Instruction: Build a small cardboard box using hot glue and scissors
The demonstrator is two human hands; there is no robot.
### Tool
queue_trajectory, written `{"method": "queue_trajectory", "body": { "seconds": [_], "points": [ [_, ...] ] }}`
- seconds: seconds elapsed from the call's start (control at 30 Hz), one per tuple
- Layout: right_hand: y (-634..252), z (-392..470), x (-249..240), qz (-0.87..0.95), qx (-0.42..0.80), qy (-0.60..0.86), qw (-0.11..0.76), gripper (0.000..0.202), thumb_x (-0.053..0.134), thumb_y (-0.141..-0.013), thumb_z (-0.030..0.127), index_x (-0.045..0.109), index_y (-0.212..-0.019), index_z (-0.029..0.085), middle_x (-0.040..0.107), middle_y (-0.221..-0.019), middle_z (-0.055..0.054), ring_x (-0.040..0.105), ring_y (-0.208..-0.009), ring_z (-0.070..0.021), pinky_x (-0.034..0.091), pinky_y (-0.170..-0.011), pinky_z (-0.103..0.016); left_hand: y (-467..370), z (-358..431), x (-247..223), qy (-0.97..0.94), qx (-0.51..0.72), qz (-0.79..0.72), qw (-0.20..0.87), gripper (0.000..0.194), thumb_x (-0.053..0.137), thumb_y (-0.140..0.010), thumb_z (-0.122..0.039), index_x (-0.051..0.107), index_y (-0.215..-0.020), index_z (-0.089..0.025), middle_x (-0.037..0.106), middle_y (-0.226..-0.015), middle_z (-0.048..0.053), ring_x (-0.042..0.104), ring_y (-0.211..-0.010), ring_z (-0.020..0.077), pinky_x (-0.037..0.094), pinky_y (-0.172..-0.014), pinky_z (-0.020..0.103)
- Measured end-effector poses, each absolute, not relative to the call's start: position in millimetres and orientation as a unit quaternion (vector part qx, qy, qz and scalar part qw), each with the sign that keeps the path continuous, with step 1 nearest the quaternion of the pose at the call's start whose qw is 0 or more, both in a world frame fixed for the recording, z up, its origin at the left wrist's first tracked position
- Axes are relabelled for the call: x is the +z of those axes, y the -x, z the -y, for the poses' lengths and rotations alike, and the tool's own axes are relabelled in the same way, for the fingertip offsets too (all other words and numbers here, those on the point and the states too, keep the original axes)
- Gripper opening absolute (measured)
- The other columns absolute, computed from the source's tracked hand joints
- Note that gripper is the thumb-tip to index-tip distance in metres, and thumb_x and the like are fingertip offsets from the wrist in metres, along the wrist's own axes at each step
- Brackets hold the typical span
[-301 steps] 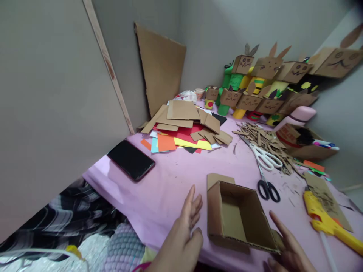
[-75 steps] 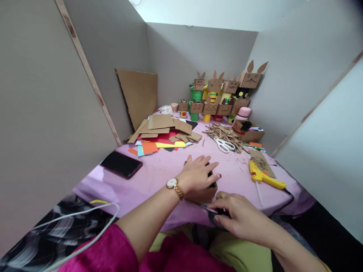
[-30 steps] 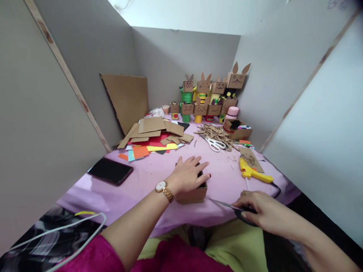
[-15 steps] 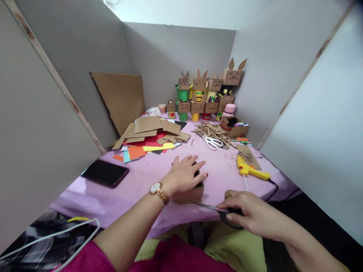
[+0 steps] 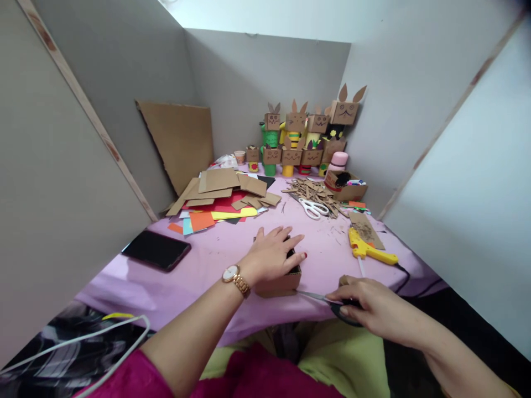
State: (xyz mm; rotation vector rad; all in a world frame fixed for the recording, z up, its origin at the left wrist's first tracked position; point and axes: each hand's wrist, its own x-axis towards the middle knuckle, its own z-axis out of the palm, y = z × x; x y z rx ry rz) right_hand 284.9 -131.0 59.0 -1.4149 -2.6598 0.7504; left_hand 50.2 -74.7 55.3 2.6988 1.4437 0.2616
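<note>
Head view, left hand: your left hand (image 5: 274, 254) is palm down with its fingers spread wide, laid across the top of the cardboard box without gripping round it (a gold watch (image 5: 235, 279) sits on that wrist).
Cardboard box: the small cardboard box (image 5: 277, 284) rests on the pink cloth (image 5: 224, 276) near your edge of the table, under your left hand, its dark inside showing between your fingers.
Right hand: your right hand (image 5: 367, 307) is curled closed round the handles of the black scissors.
Black scissors: the black scissors (image 5: 319, 297) point left, toward the box's near right bottom corner; whether the tip touches the cardboard is hard to tell from here.
Right of you: the yellow glue gun (image 5: 369, 247) lies near a flat cardboard piece (image 5: 365, 230).
Left of you: the phone (image 5: 156, 250) lies screen up.
Beyond the box: white scissors (image 5: 313, 208) lie against a heap of cardboard scraps (image 5: 309, 190).
Far end: rabbit figures (image 5: 296, 121) stand in stacked rows by the wall.
</note>
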Motion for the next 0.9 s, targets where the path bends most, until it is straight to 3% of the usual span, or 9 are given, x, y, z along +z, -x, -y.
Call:
{"method": "queue_trajectory", "body": {
  "seconds": [0.2, 0.43, 0.53, 0.63, 0.7, 0.8, 0.9],
  "points": [
    [-314, 129, 54, 0.839, 0.262, 0.475, 0.038, 0.027, 0.052, -0.082, 0.018, 0.072, -0.099, 0.026, 0.07, -0.091, -0.004, 0.064, -0.085, -0.0208, 0.044, -0.075, -0.03, -50, 75, 58, -0.877, 0.08, -0.472, 0.043, 0.055, 0.023, -0.093, -0.057, 0.04, -0.138, -0.03, 0.038, -0.149, 0.012, 0.034, -0.135, 0.0332, 0.023, -0.101, 0.066],
    [-306, 92, 21, 0.797, 0.093, 0.583, 0.125, 0.034, 0.047, -0.087, 0.024, 0.066, -0.115, 0.019, 0.067, -0.098, -0.01, 0.063, -0.091, -0.0251, 0.046, -0.077, -0.034, -49, 73, 61, -0.868, 0.072, -0.486, 0.064, 0.06, 0.024, -0.092, -0.059, 0.03, -0.144, -0.029, 0.027, -0.154, 0.015, 0.026, -0.139, 0.0328, 0.019, -0.105, 0.066],
    [-294, 76, 1, 0.796, 0.072, 0.583, 0.145, 0.034, 0.046, -0.087, 0.021, 0.065, -0.115, 0.016, 0.063, -0.108, -0.012, 0.059, -0.1, -0.0257, 0.046, -0.082, -0.035, -45, 78, 68, -0.866, 0.059, -0.49, 0.082, 0.075, 0.03, -0.086, -0.068, 0.022, -0.147, -0.026, 0.019, -0.156, 0.019, 0.016, -0.142, 0.0345, 0.015, -0.106, 0.066],
    [-289, 71, -13, 0.799, 0.056, 0.575, 0.165, 0.034, 0.047, -0.087, 0.021, 0.065, -0.114, 0.014, 0.06, -0.114, -0.015, 0.054, -0.108, -0.0278, 0.046, -0.087, -0.037, -39, 84, 76, -0.871, 0.032, -0.479, 0.105, 0.104, 0.06, -0.067, -0.071, 0.013, -0.149, -0.027, 0.012, -0.157, 0.02, 0.01, -0.142, 0.0382, 0.01, -0.106, 0.068],
    [-292, 72, -19, 0.798, 0.044, 0.574, 0.179, 0.033, 0.046, -0.088, 0.023, 0.065, -0.113, 0.014, 0.06, -0.115, -0.015, 0.055, -0.107, -0.0268, 0.046, -0.089, -0.038, -35, 88, 81, -0.875, 0.021, -0.47, 0.119, 0.108, 0.072, -0.062, -0.054, 0.013, -0.149, -0.028, 0.024, -0.154, 0.018, 0.023, -0.139, 0.0378, 0.016, -0.107, 0.066],
    [-304, 73, -24, 0.789, 0.019, 0.58, 0.202, 0.034, 0.045, -0.091, 0.028, 0.065, -0.114, 0.014, 0.061, -0.114, -0.014, 0.056, -0.105, -0.0246, 0.046, -0.093, -0.036, -25, 88, 91, -0.868, 0.061, -0.478, 0.122, 0.095, 0.069, -0.068, -0.04, 0.018, -0.148, -0.027, 0.045, -0.137, 0.012, 0.044, -0.122, 0.0308, 0.035, -0.103, 0.05],
    [-323, 70, -26, 0.761, -0.024, 0.609, 0.223, 0.039, 0.043, -0.091, 0.032, 0.062, -0.118, 0.01, 0.059, -0.118, -0.017, 0.054, -0.109, -0.0284, 0.044, -0.097, -0.04, -6, 82, 100, -0.848, 0.118, -0.511, 0.071, 0.087, 0.064, -0.073, -0.042, 0.022, -0.147, -0.024, 0.039, -0.14, 0.013, 0.042, -0.123, 0.0315, 0.036, -0.103, 0.046]
  ]
}}
